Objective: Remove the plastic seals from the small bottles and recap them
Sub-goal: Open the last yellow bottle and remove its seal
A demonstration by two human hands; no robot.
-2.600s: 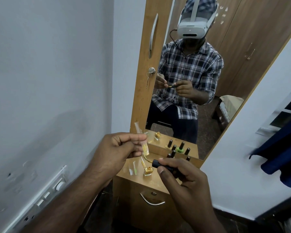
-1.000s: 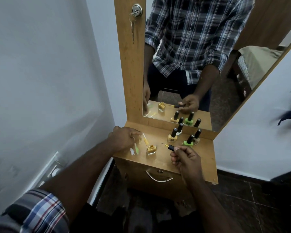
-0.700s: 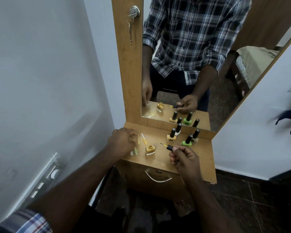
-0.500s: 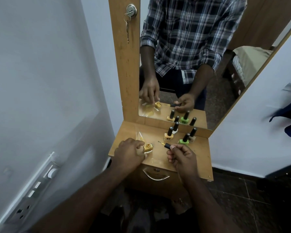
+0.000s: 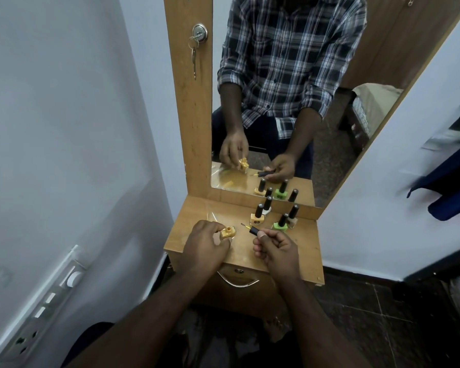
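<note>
Left hand pinches the open little yellow glass bottle on the wooden top, right hand grips its black brush cap just beside — recapping looks next, four capped bottles waiting beyond.

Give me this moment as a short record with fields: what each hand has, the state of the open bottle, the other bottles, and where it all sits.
left hand: grips the open yellow bottle standing on the wooden dresser top
right hand: pinches the black brush cap, brush tip pointing toward the open bottle
open yellow bottle: upright, uncapped, cap not yet on
capped bottles: four, upright near the mirror; one yellow, one green, two pale
plastic seal: a clear piece seems to lie behind the left hand, unclear
</note>
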